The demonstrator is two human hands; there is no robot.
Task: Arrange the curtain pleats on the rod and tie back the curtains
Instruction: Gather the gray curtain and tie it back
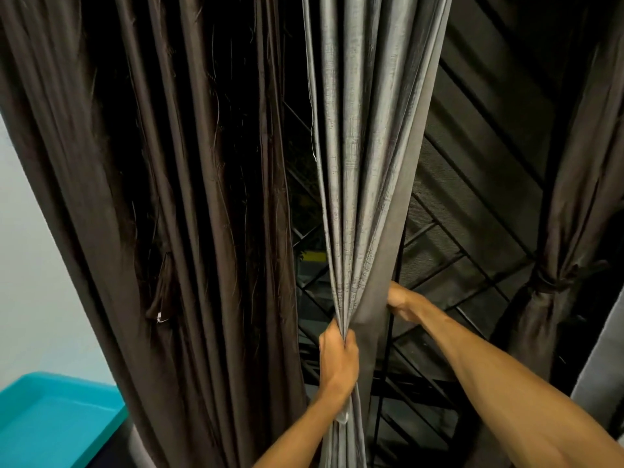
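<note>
Pleats of the grey textured fabric curtain [364,163] are gripped in the left hand [338,361]; its right edge, just above, is held by the curled right hand [401,303].

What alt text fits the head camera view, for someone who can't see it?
A person's left hand grips a gathered, pleated grey curtain while the right hand holds its right edge. A dark brown curtain hangs on the left, a tied-back curtain on the right, a window grille behind.

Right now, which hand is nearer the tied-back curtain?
Right. The right hand, on the grey curtain, is left of the tied-back curtain; the left hand grips the pleats farther left.
</note>
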